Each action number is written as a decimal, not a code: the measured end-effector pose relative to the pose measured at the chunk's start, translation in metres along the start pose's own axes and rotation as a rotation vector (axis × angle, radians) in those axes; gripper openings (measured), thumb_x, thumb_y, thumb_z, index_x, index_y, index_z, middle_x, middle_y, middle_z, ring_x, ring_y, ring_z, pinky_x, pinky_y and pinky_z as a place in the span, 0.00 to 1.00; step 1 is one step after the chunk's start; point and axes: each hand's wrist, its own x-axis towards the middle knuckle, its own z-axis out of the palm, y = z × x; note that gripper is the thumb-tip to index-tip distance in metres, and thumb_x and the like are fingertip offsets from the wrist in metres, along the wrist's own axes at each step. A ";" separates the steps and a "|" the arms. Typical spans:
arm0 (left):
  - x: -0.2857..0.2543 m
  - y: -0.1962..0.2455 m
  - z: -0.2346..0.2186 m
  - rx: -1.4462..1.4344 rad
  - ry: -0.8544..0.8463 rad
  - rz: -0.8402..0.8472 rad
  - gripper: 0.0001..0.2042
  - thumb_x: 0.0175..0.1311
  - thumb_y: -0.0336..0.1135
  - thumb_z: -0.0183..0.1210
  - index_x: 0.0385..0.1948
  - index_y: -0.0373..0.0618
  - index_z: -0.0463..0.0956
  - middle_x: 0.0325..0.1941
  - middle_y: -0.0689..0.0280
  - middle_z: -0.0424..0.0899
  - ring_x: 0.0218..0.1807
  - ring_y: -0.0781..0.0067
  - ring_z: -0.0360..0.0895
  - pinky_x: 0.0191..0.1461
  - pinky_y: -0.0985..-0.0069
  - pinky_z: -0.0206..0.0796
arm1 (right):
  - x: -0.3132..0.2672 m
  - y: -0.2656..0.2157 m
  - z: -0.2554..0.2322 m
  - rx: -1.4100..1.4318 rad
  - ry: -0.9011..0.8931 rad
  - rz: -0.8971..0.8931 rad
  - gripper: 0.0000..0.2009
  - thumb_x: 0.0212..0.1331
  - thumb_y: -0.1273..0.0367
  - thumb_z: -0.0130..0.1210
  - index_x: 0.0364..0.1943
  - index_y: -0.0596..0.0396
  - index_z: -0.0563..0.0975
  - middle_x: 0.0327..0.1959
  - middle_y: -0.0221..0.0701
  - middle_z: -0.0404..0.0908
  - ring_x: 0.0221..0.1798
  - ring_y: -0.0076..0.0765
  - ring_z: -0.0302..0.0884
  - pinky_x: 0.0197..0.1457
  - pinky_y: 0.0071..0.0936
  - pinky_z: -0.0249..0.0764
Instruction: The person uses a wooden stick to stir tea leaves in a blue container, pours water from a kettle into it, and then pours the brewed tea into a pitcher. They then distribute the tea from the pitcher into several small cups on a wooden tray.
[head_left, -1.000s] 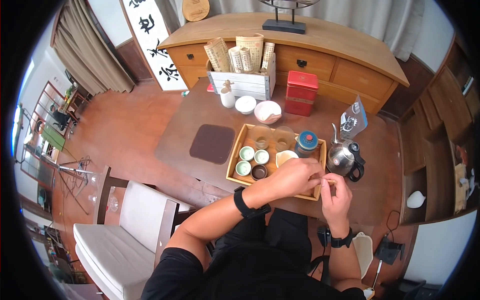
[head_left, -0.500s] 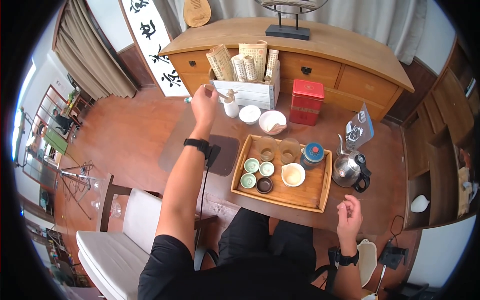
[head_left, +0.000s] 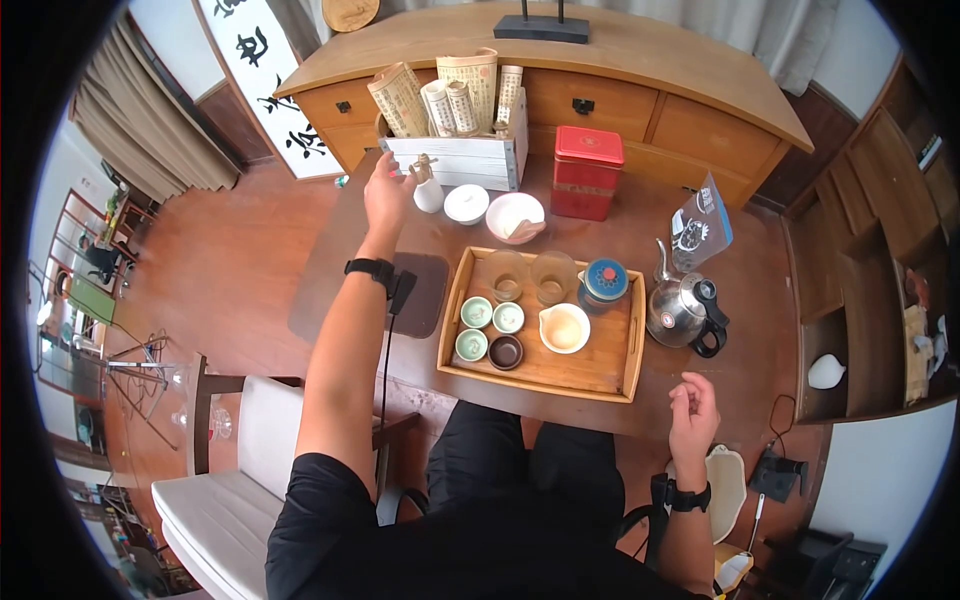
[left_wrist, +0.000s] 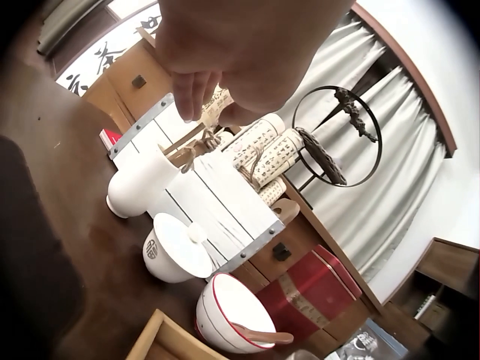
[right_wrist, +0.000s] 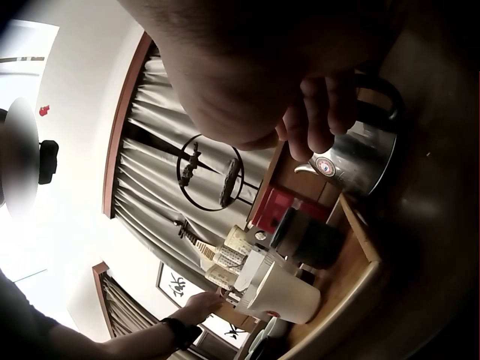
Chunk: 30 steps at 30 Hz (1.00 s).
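At the table's far left, my left hand (head_left: 384, 200) is beside a white vase (head_left: 428, 197) that holds thin wooden tea tools (head_left: 424, 166). In the left wrist view its fingers (left_wrist: 196, 94) hang down close over the tool ends, with thumb and fingers apart. My right hand (head_left: 693, 425) hovers by the near right table edge, fingers loosely bent, holding nothing. Between the hands lies a wooden tray (head_left: 535, 387) with a white pitcher (head_left: 565, 329) of pale liquid, small green cups (head_left: 477, 312), a dark brown cup (head_left: 505, 352), two glasses and a blue-lidded jar (head_left: 604, 283).
A lidded white bowl (head_left: 466, 204) and an open bowl (head_left: 515, 217) with a wooden scoop stand behind the tray. Further back are a red tin (head_left: 587, 172) and a white crate (head_left: 450, 162) of paper rolls. A steel kettle (head_left: 680, 311) and a plastic pouch (head_left: 700, 228) stand right.
My hands were together over the tray's near right side, then the left moved to the vase with a wooden tool. Now its fingers have let go. The right hand drew back toward the table edge.
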 end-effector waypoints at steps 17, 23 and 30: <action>-0.253 0.042 -0.038 -0.409 -0.393 -0.021 0.10 0.73 0.35 0.68 0.37 0.36 0.84 0.24 0.71 0.82 0.27 0.84 0.73 0.32 0.76 0.68 | 0.112 0.060 -0.028 -0.208 0.387 -0.018 0.17 0.82 0.60 0.52 0.55 0.60 0.83 0.46 0.35 0.85 0.55 0.29 0.80 0.63 0.26 0.73; -0.277 0.056 -0.036 -0.466 -0.477 0.023 0.07 0.72 0.30 0.62 0.43 0.38 0.86 0.35 0.57 0.88 0.34 0.66 0.84 0.41 0.68 0.77 | 0.146 0.063 -0.010 0.020 0.271 0.266 0.27 0.81 0.51 0.47 0.43 0.66 0.84 0.33 0.41 0.85 0.36 0.34 0.85 0.41 0.31 0.77; -0.277 0.081 -0.030 -0.353 -0.535 0.194 0.12 0.65 0.30 0.69 0.48 0.43 0.86 0.43 0.62 0.84 0.36 0.67 0.83 0.44 0.70 0.77 | 0.156 0.093 -0.004 -0.005 0.221 0.316 0.31 0.81 0.52 0.43 0.27 0.65 0.81 0.16 0.35 0.77 0.24 0.37 0.79 0.34 0.39 0.73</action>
